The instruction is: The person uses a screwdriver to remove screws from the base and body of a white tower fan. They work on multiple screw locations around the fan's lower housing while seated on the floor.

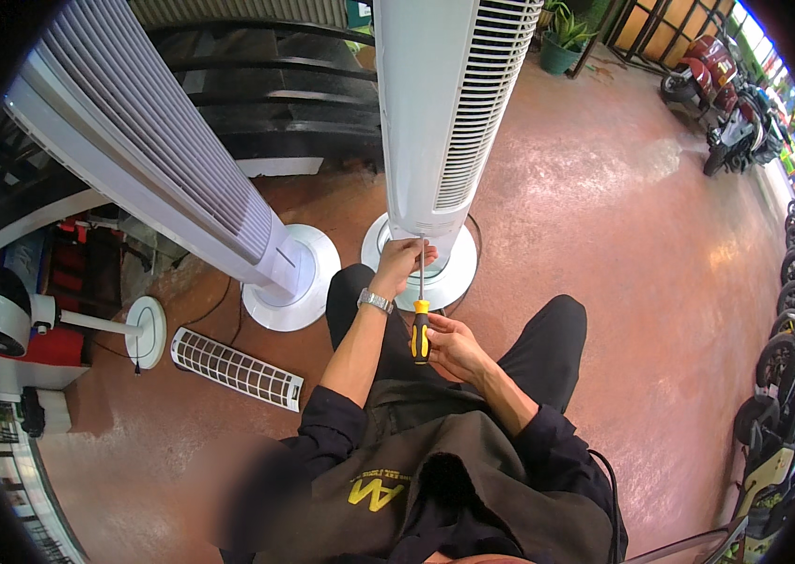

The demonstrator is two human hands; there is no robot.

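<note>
A white tower fan [416, 122] with a slatted side stands in front of me on its round base [459, 273]. My right hand [459, 346] holds a screwdriver by its yellow and black handle [421, 336], fingers closed round its right side. The screwdriver's metal shaft [422, 284] points away from me, its tip at the lower part of the fan's body. Close to that tip, my left hand [401, 267] has its fingers curled around the shaft against the fan. Whatever the tip meets is too small to make out.
A second tower fan [181, 169] leans in view at left on a round base [322, 273]. A detached white grille panel [238, 368] lies on the floor beside a small white fan-like device [146, 331]. A potted plant [562, 49] and parked motorcycles [726, 99] are farther right.
</note>
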